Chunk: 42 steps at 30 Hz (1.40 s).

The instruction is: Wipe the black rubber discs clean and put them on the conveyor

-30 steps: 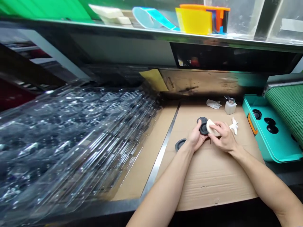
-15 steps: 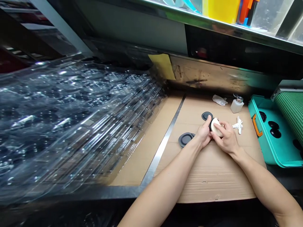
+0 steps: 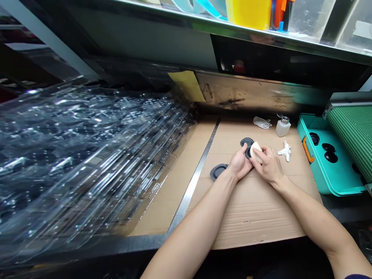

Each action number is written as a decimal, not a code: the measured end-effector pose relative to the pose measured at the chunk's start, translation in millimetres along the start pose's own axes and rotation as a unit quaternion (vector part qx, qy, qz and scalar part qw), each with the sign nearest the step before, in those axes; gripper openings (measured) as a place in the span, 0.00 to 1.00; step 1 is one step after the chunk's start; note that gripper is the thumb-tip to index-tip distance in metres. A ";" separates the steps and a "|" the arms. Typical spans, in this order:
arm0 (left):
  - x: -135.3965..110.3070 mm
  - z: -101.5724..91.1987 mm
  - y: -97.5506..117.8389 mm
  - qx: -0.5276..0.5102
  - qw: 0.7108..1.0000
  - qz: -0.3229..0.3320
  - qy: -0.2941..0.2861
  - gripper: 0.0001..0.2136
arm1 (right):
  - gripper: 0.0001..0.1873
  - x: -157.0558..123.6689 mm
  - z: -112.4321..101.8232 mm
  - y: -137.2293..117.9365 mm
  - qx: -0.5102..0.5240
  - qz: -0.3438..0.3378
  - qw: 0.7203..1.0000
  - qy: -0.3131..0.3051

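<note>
Left hand (image 3: 240, 164): fingers curled, gripping a round dark rubber disc (image 3: 248, 153), partly hidden, held just above the middle of a cardboard sheet (image 3: 261, 221); circular, no long axis, face tilted toward the right. Right hand (image 3: 269, 166): pinching a cream oval sponge (image 3: 255, 151) against that face, long axis toward the far left. Farther off: two matching discs (image 3: 217, 171) flat on the cardboard, a pump-top bottle (image 3: 283, 128), a teal case (image 3: 316, 164).

Left hand (image 3: 240, 164) and right hand (image 3: 269, 166) sit close together, palms facing inward; right fingers (image 3: 265, 152) curl downward
</note>
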<state>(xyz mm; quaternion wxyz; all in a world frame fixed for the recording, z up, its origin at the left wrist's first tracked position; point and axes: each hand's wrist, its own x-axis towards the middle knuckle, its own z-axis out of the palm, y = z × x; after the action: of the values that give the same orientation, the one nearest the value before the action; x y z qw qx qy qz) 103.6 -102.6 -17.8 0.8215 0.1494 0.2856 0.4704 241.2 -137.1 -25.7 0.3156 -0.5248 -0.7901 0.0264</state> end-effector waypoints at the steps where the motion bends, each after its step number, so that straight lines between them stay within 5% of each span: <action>1: -0.9 0.8 -0.1 0.007 1.000 0.001 -0.002 0.21 | 0.21 2.2 -0.5 2.7 -0.006 0.024 1.000 0.018; 7: -1.8 3.7 -1.1 -0.001 0.999 0.037 0.011 0.19 | 0.29 3.8 -15.4 18.3 0.071 0.053 0.993 0.083; 12: -0.2 5.0 -3.9 -0.006 0.997 0.068 0.022 0.20 | 0.25 1.4 -27.2 19.6 0.108 -0.008 0.992 -0.060; 16: -0.6 9.0 -11.3 0.038 0.995 0.081 0.050 0.20 | 0.23 2.9 -26.9 15.3 0.106 -0.033 0.992 -0.055; 22: -3.6 11.6 -15.5 0.056 0.993 0.076 0.063 0.21 | 0.12 4.7 -41.6 16.0 0.051 -0.076 0.979 -0.182; 30: 1.6 8.6 -17.5 0.016 0.998 0.041 0.052 0.19 | 0.20 2.3 -26.7 14.4 0.017 -0.067 0.994 -0.079; 34: 1.0 10.2 -18.8 0.003 1.000 0.024 0.020 0.21 | 0.23 -2.5 -13.6 5.9 -0.045 0.031 0.998 0.011; 39: 0.2 11.3 -18.8 -0.020 0.999 0.024 0.012 0.22 | 0.24 -4.7 -3.8 0.3 -0.051 0.008 0.999 -0.002; 42: 0.8 10.9 -19.4 -0.008 0.999 0.037 0.022 0.19 | 0.24 -2.3 -2.3 1.3 -0.072 0.063 0.995 0.023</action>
<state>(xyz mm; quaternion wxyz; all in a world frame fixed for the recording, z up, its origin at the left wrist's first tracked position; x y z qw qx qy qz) 123.9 -111.6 -19.3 0.7985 0.1427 0.2939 0.5055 244.0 -139.2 -25.4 0.2930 -0.5954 -0.7478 -0.0234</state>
